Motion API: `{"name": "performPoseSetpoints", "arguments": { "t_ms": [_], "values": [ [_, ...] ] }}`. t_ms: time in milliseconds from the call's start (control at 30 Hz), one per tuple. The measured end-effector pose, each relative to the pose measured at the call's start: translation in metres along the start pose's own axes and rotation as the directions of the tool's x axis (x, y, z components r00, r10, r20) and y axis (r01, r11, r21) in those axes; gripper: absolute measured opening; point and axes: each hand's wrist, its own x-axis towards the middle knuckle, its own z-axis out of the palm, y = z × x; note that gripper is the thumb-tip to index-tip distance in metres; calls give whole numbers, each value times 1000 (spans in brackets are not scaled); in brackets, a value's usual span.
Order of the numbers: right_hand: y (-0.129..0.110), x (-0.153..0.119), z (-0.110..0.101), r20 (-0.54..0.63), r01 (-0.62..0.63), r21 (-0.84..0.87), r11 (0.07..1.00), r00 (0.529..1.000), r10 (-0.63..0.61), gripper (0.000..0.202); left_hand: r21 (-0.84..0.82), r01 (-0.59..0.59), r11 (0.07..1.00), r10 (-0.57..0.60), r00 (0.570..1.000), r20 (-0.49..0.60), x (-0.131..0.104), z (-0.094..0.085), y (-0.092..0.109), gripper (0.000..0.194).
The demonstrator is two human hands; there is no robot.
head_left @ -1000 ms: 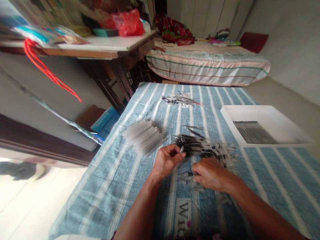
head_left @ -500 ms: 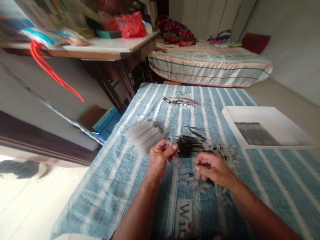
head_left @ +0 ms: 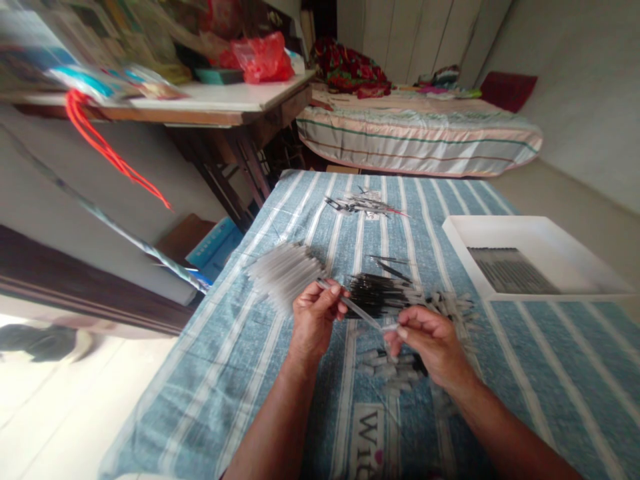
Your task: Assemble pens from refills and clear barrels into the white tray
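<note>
One blue carton (head_left: 215,247) is seen well to the left of the black heap (head_left: 377,293), its contents hidden. One red bag (head_left: 263,59) is placed far beyond the heap and to its left; what is contained cannot be told. One pile of clear tubes (head_left: 287,273) is laid just left of the heap, too tightly packed to be counted. At the heap's near left edge, one clear tube (head_left: 363,313) is pinched between thumb and fingers of the left hand (head_left: 317,303) and is slanted down rightward. One tangle of thin pieces (head_left: 365,203) is spread beyond the heap. At least two loose dark rods (head_left: 393,268) are seen just behind it. Grey caps (head_left: 395,370), blurred past counting, are scattered on its near side. At its near right, one small pale piece (head_left: 390,327) is pinched by the right hand (head_left: 420,333) at the tube's lower end; whether they are joined cannot be told. One white box (head_left: 565,260) is set well right of the heap, and one row of slim grey pieces (head_left: 510,270) is held in its left part.
</note>
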Motion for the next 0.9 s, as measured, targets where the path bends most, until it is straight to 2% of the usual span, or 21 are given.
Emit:
{"name": "performPoseSetpoints", "arguments": {
  "t_ms": [467,667,900],
  "values": [
    [0,0,9,-6,46,88,995,999,-46,16,-31,4,1000,-5,999,-42,2,-1,0,23],
    [2,1,10,3,31,53,998,999,-32,18,-47,18,999,-20,999,-38,1,0,0,24],
    [-4,1,14,-14,45,-92,995,999,-47,18,-40,40,998,-40,999,-13,0,1,-1,25]
  ]
}}
